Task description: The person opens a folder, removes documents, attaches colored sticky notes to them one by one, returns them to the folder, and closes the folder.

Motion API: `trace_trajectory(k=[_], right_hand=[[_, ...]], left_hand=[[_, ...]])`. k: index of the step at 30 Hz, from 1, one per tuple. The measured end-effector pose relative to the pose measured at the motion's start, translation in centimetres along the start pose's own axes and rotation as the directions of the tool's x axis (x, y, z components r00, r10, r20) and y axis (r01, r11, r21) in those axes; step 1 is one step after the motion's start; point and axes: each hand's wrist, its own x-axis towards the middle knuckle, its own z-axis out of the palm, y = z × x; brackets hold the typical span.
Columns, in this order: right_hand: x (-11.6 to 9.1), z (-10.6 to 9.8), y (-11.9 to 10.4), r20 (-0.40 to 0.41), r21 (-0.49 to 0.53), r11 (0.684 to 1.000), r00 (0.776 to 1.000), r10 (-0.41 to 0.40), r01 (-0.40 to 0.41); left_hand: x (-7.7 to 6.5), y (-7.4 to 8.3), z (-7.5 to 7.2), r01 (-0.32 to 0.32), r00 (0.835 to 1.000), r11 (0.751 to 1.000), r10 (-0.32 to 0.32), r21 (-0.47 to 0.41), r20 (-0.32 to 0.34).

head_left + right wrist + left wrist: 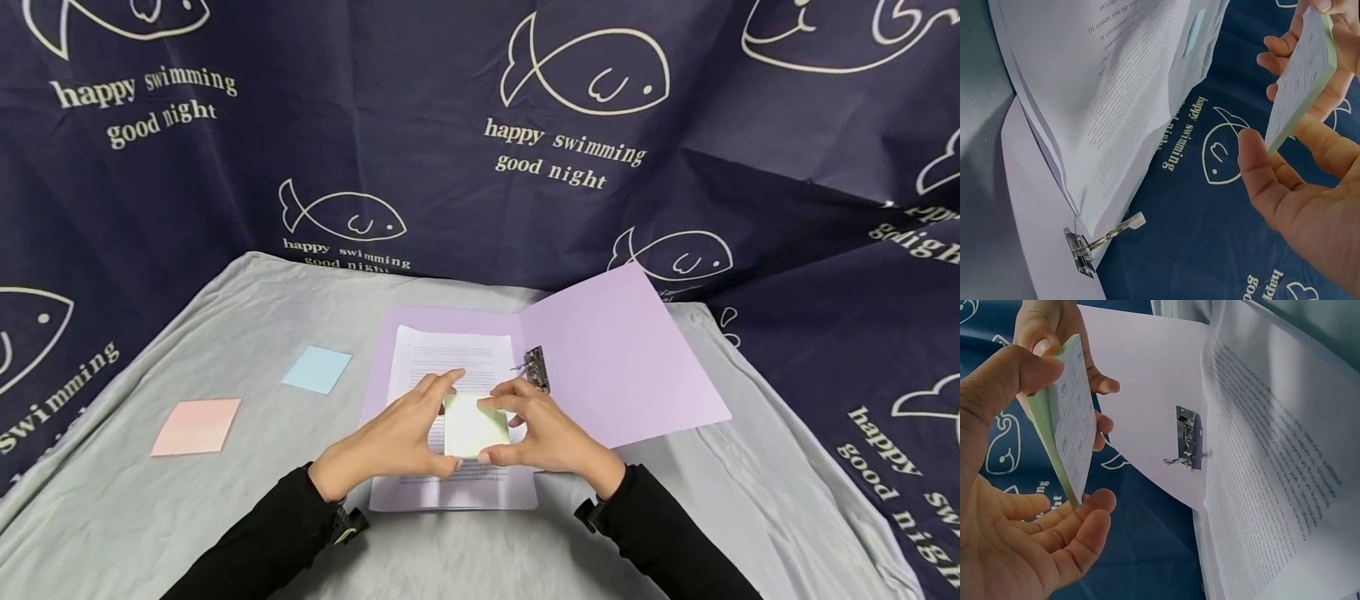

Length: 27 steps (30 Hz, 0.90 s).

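Note:
A light green pad of sticky notes (467, 429) is held between both hands, raised over a stack of printed sheets (457, 350). My left hand (393, 429) grips its left side, the thumb at the near edge. From the right, my right hand (551, 429) pinches it, with fingers over the far part and thumb at the near corner. In the left wrist view, printed backing shows on the pad's underside (1077, 425). The sheets lie in an opened purple folder (615, 367), beside its metal clip (536, 369).
A blue sticky-note pad (318, 369) and a pink one (197, 427) lie left of the folder on the grey cloth (277, 458). The folder's cover tilts up on the right. Behind the table hangs a dark blue curtain (420, 108) with fish drawings.

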Motion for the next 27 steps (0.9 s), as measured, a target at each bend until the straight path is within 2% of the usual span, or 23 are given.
trace_trajectory(k=[5,8,13,16,21,27], right_hand=[[0.1,0.5,0.2,-0.044,0.002,1.0,0.999,-0.004,0.005],[0.4,1.2,0.1,-0.112,-0.015,1.0,0.994,0.016,-0.017],[1.4,2.7,-0.6,-0.275,-0.079,0.988,0.955,0.109,-0.135],[1.9,3.2,-1.0,-0.32,-0.112,0.973,0.935,0.155,-0.2],[1.9,3.4,-1.1,-0.317,-0.128,0.958,0.926,0.205,-0.256],[1.7,2.9,-1.0,-0.257,-0.017,0.959,0.928,0.268,-0.282]], left_hand=[[0.1,-0.3,0.2,-0.005,1.0,1.0,0.005,-0.011,-0.022],[0.3,-0.4,0.4,-0.022,0.998,1.0,0.022,-0.002,-0.064],[0.7,-0.2,1.2,-0.047,0.992,0.998,0.051,0.043,-0.119],[0.9,0.1,1.7,-0.06,0.99,0.995,0.069,0.076,-0.126],[1.1,0.2,2.0,-0.08,0.987,0.99,0.094,0.113,-0.13],[0.9,-0.1,2.1,-0.067,0.99,0.987,0.085,0.149,-0.117]])
